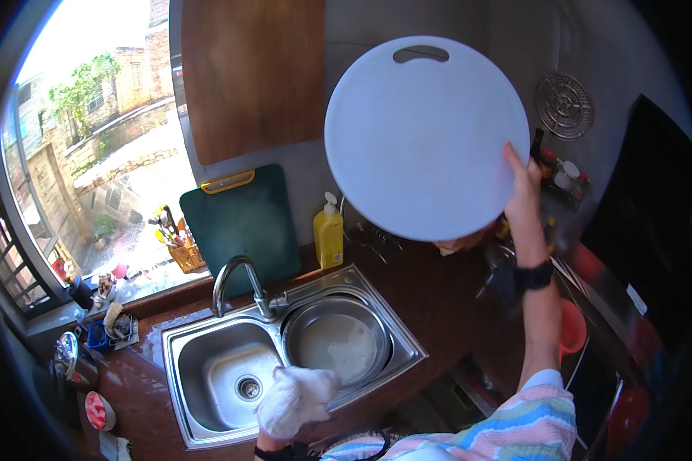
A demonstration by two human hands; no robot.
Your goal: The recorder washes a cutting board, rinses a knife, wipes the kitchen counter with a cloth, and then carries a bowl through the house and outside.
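My right hand grips the lower right rim of a round white cutting board, its thumb on the board's face and its fingers behind. The board is held up with its handle slot at the top. Over the front rim of a double-bowl steel sink, my left hand is wrapped in a white cloth; its fingers are hidden by the cloth. A round metal basin with cloudy water sits in the right bowl. A chrome faucet stands behind the bowls.
Behind the sink stand a green cutting board and a yellow pump bottle. An orange utensil basket is by the window. A bowl of pink pieces stands on the left counter, and a red container is at the right.
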